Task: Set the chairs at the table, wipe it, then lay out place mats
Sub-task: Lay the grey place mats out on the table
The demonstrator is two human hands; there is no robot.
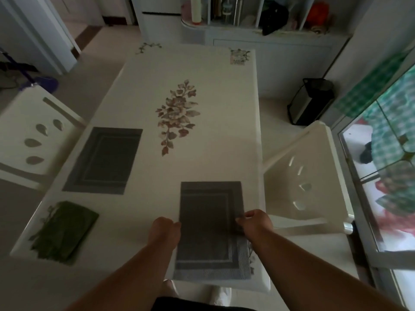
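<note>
A white table [208, 70] with a printed flower pattern stretches away from me. One grey place mat [104, 160] lies flat near its left edge. A stack of grey place mats [211, 239] lies at the near right corner. My left hand [166, 227] pinches the left edge of the top mat, and my right hand [256, 222] pinches its right edge. The top mat sits shifted farther up the table than the mat beneath. A white chair [33, 135] stands at the left side, another white chair [307, 176] at the right side.
A folded green cloth [64, 232] lies on the near left corner of the table. A black bin [312, 99] stands on the floor past the right chair. A white cabinet [258, 39] with shelves is behind the table. A glass door [381, 176] runs along the right.
</note>
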